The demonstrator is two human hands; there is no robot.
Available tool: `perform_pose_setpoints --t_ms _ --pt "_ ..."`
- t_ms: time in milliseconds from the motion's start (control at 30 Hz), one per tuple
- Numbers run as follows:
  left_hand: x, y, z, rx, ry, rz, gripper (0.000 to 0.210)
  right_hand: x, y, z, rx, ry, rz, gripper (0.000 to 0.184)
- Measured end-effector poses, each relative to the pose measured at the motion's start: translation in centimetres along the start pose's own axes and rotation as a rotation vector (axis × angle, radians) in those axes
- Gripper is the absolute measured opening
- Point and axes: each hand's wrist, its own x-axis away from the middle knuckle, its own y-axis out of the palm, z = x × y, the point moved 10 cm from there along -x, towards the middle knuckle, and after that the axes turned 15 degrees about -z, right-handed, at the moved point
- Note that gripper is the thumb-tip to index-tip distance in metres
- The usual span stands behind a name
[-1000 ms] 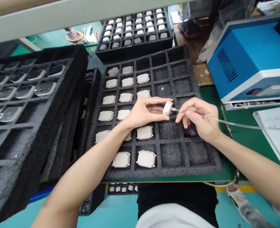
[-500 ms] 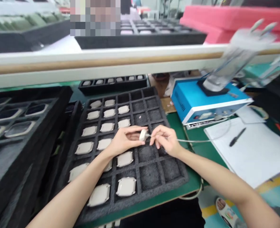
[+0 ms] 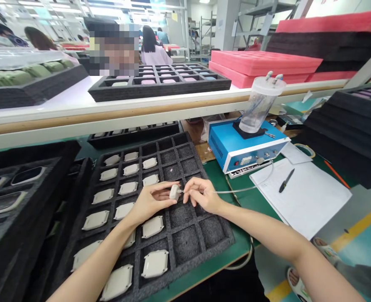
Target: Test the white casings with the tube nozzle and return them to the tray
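My left hand [image 3: 147, 204] pinches a small cream watch case [image 3: 174, 191] on edge between thumb and fingers, above the dark foam tray [image 3: 185, 243]. From the right, my right hand [image 3: 204, 196] grips a thin clear tube [image 3: 240, 191] near its end. The tube's tip meets the side of the watch case; whether it sits inside cannot be made out. Several more cream cases, among them a near one [image 3: 155, 263], lie in the tray's left and middle pockets. The tube runs back to a blue box [image 3: 225, 144] with knobs and a red switch.
A clear cylinder [image 3: 255, 110] stands on the blue box. To the right lie white paper [image 3: 311, 205] and a black pen [image 3: 286, 180]. Stacked foam trays [image 3: 51, 176] crowd the left. A shelf edge [image 3: 116, 117] crosses ahead, carrying another tray [image 3: 160, 90]. Other people are beyond.
The view has tilted upward and shifted, so the tray and hands appear further left and slightly lower. Both hands keep their hold on the watch case and the tube.
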Motion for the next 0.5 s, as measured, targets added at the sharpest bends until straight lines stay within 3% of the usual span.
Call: perform_pose_setpoints --t_ms 500 --pt "0.20 0.06 0.57 -0.031 -0.028 0.023 0.053 -0.01 -0.16 0.24 -0.015 0.027 0.013 0.005"
